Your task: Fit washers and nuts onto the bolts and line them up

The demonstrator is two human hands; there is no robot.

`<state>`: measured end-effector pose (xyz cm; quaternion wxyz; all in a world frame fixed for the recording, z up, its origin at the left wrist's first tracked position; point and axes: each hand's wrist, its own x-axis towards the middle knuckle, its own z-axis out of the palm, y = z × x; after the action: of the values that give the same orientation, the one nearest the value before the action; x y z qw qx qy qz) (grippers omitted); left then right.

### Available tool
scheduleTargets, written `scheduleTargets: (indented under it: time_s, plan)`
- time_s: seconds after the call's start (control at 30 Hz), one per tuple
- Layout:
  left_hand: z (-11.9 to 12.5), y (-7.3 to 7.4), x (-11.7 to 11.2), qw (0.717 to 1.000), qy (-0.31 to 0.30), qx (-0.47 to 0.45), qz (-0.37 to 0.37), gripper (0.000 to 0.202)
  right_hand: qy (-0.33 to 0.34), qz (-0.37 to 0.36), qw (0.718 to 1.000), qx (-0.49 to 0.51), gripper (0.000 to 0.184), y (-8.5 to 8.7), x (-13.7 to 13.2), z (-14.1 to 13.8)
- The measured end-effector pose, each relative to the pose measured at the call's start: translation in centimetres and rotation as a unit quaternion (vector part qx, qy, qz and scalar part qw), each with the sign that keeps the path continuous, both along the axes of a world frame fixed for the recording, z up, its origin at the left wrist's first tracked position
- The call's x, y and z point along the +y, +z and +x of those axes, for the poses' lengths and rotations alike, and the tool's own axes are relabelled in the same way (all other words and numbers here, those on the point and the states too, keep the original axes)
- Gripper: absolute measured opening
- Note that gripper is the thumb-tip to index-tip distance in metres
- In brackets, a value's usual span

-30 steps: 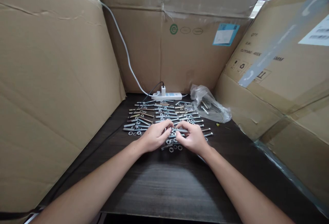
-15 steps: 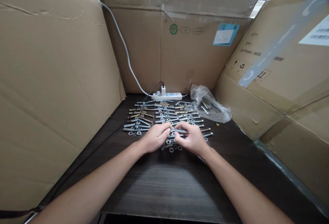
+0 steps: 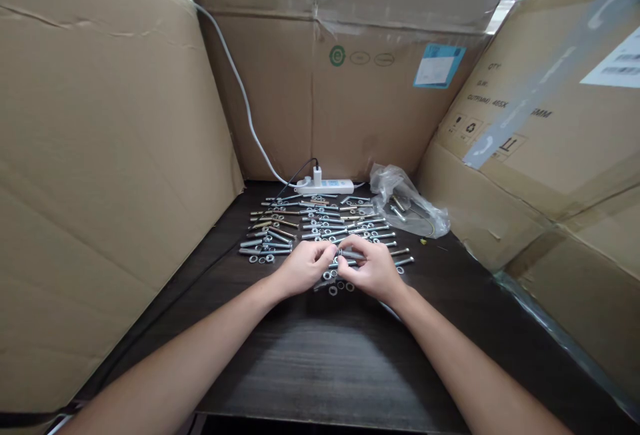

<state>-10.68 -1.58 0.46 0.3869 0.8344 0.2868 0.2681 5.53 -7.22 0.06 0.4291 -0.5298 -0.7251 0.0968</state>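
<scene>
Several metal bolts (image 3: 320, 220) lie in rows on a dark wooden table (image 3: 320, 362), with small washers and nuts (image 3: 262, 259) among them. My left hand (image 3: 301, 266) and my right hand (image 3: 373, 270) rest side by side over the nearest rows, fingers curled and fingertips meeting. Both pinch at a small bolt (image 3: 345, 255) between them; what sits on it is too small to make out. A few loose washers (image 3: 341, 286) lie just below my hands.
Large cardboard boxes (image 3: 100, 155) wall the table on the left, back and right. A white power strip (image 3: 325, 186) with a plugged charger and a white cable lies at the back. A crumpled clear plastic bag (image 3: 407, 203) with metal parts sits at back right.
My fingertips have drawn slightly closer together over the bolt; the arms and the rows of hardware stay where they were.
</scene>
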Motion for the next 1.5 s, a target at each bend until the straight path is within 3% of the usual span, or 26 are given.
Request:
scheduleTargets:
  time_s: [0.17, 0.33, 0.4, 0.47, 0.57, 0.7, 1.17, 1.5]
  plan:
    - [0.4, -0.01, -0.49, 0.992, -0.001, -0.052, -0.111, 0.048, -0.021, 0.011, 1.0, -0.008, 0.01, 0.37, -0.24, -0.21]
    - [0.41, 0.09, -0.42, 0.99, 0.008, -0.092, -0.111, 0.04, -0.019, -0.002, 0.999, 0.042, 0.008, 0.42, -0.18, -0.11]
    - [0.4, 0.18, -0.28, 0.981, 0.007, -0.128, -0.143, 0.032, -0.024, -0.012, 0.997, 0.067, 0.008, 0.4, -0.08, 0.02]
    - [0.45, 0.24, -0.23, 0.957, -0.003, -0.167, -0.237, 0.023, -0.027, -0.014, 0.997, 0.074, 0.009, 0.41, -0.02, 0.15]
    - [0.63, 0.28, -0.45, 0.896, -0.014, -0.197, -0.397, 0.013, -0.022, -0.005, 0.999, 0.049, 0.008, 0.48, -0.03, 0.22]
    - [0.82, 0.26, -0.82, 0.845, -0.03, -0.203, -0.494, 0.017, -0.019, -0.014, 1.0, 0.003, 0.011, 0.5, -0.06, 0.15]
    - [0.77, -0.25, -0.59, 0.798, -0.016, -0.208, -0.566, 0.023, 0.01, -0.034, 0.999, -0.012, 0.021, -0.1, 0.38, 0.43]
    - [0.72, -0.14, -0.58, 0.791, -0.016, -0.204, -0.577, 0.027, 0.006, -0.048, 0.999, 0.021, 0.021, -0.08, 0.48, 0.48]
